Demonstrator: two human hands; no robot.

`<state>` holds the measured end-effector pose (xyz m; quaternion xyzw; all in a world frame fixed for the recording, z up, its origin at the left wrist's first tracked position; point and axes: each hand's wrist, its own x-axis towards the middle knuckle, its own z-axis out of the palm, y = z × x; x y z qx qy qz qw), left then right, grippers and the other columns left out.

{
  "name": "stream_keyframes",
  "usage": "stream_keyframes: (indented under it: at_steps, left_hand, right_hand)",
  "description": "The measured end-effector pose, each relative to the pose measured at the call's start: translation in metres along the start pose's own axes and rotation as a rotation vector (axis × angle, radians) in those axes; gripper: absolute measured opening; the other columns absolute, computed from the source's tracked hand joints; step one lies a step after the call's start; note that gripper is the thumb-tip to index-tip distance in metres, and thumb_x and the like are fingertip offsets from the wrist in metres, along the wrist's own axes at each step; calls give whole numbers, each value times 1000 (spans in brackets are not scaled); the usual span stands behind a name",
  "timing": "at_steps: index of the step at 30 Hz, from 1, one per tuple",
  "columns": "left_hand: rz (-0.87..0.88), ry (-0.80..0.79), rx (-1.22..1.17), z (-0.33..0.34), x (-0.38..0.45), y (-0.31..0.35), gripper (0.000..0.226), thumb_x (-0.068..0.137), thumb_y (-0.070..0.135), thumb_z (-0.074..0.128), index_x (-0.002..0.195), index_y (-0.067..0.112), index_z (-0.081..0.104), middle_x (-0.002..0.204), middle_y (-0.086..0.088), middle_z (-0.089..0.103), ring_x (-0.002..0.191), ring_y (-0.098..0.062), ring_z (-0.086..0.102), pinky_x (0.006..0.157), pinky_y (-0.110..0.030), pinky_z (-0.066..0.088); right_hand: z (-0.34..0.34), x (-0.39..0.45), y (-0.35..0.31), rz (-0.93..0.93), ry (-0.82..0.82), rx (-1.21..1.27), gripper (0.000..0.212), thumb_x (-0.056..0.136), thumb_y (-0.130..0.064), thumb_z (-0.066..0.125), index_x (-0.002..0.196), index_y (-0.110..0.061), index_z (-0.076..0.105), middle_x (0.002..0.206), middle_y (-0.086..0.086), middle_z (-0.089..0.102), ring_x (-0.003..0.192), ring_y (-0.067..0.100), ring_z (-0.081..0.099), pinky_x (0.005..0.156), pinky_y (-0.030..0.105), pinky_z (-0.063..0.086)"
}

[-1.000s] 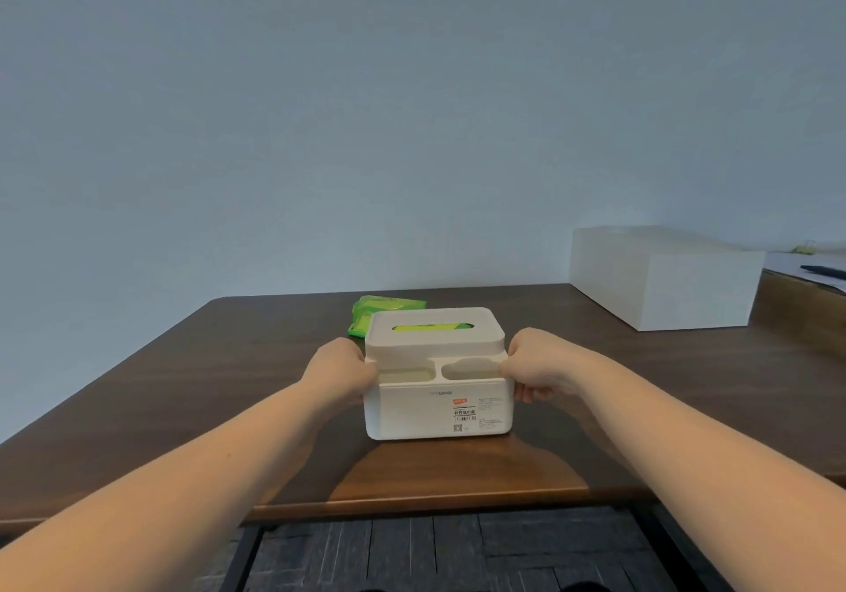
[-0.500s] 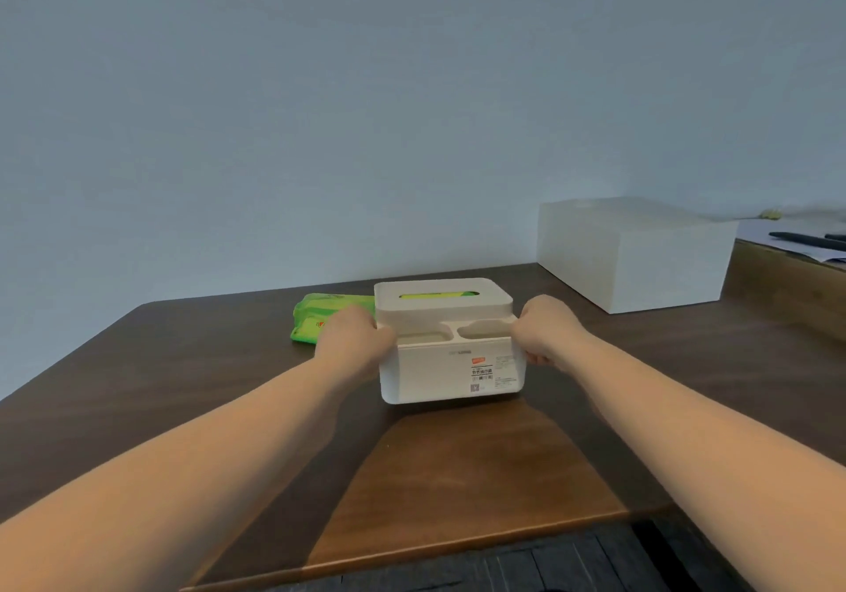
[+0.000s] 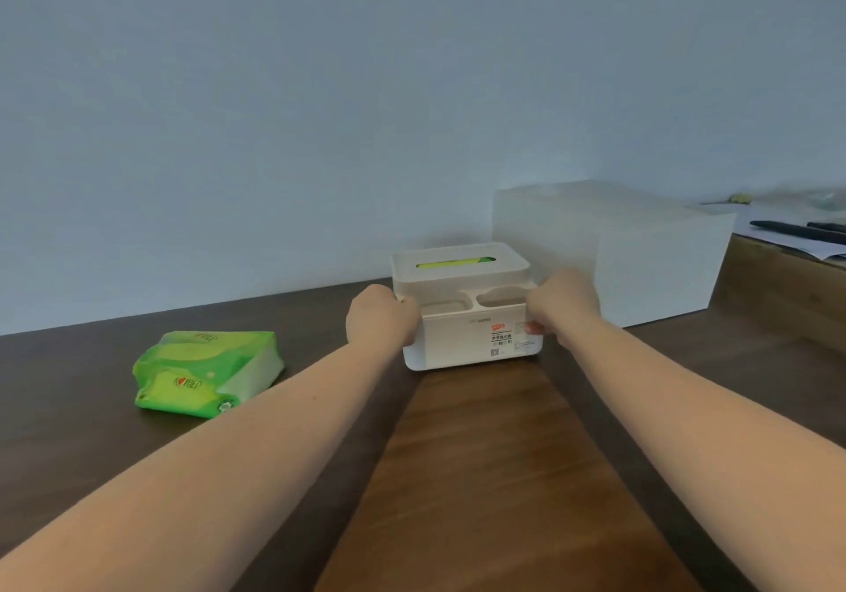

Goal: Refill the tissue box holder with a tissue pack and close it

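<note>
Left hand [image 3: 382, 319] and right hand [image 3: 562, 305] each closed in a grip on tissue box holder [image 3: 471, 312] sides; rigid, light plastic, likely slippery; spare tissue pack [image 3: 206, 371] left of grip.

It looked like an office: a dark brown wooden desk [image 3: 480, 477] against a bare pale grey-blue wall [image 3: 320, 110], with 2 black pens [image 3: 799, 230] on white papers [image 3: 778, 243] nearby.

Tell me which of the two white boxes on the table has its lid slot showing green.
The tissue box holder gripped between both hands; green shows through its top slot. The larger plain white box behind it to the right shows none.
</note>
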<state>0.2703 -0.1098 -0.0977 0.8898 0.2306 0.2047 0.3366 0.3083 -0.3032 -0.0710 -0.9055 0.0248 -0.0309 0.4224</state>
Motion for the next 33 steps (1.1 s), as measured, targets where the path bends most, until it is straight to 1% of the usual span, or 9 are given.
stream_keyframes:
  at_steps: [2,4,8,12,15,19,26,30,33]
  left_hand:
    - [-9,10,-54,13,13,3,30,80,20,43,52,11,43,66,-15,67,57,-26,50,49,-24,34]
    - [-5,32,-94,22,23,5,36,82,22,43,47,12,38,63,-14,63,56,-25,48,49,-25,33]
    - [-26,56,-134,35,38,9,29,81,23,42,58,8,51,64,-15,62,58,-24,47,54,-27,35]
    - [-62,88,-216,49,53,14,32,81,23,42,52,10,44,81,-24,74,59,-26,48,57,-29,36]
    - [-12,93,-192,55,57,19,38,86,25,41,52,10,44,66,-21,66,57,-25,46,56,-29,36]
    - [47,104,-122,54,57,17,47,92,27,41,49,13,28,49,-3,31,48,-19,30,47,-29,20]
    - [16,64,-149,50,50,13,46,94,24,33,50,13,32,54,-3,38,56,-23,37,48,-27,24]
    - [-26,9,-169,44,35,-2,41,94,25,33,55,13,36,58,-2,42,64,-25,43,53,-28,29]
    - [-48,-17,-134,41,23,-16,38,95,27,33,63,11,46,64,-4,49,71,-27,51,64,-30,38]
  right_hand:
    - [2,18,-2,-6,47,-36,7,78,7,62,74,1,62,62,7,59,66,28,64,55,28,46]
    - [5,36,-2,1,83,-33,26,80,3,62,59,-6,50,56,4,50,52,20,52,46,23,36]
    - [11,62,-5,4,140,-93,21,77,1,64,60,-6,54,54,2,48,46,15,42,40,22,27]
    - [20,80,-9,-18,209,-60,17,81,1,56,94,-3,67,89,14,67,82,32,64,56,24,40]
    - [28,89,-8,-27,259,-42,26,86,0,49,106,0,64,112,17,67,104,35,63,67,29,41]
    - [30,88,-2,-41,226,-82,25,86,-1,48,106,1,64,110,18,67,100,35,63,64,29,39]
    - [20,78,4,-87,157,-71,27,84,-10,45,104,-4,63,104,16,68,89,33,66,64,30,49]
    - [4,57,5,-56,77,92,27,88,-9,43,109,-7,60,103,13,61,81,32,66,77,45,60]
    - [-25,31,-2,-86,9,313,17,93,-9,46,97,-6,62,93,15,61,62,23,62,60,35,60]
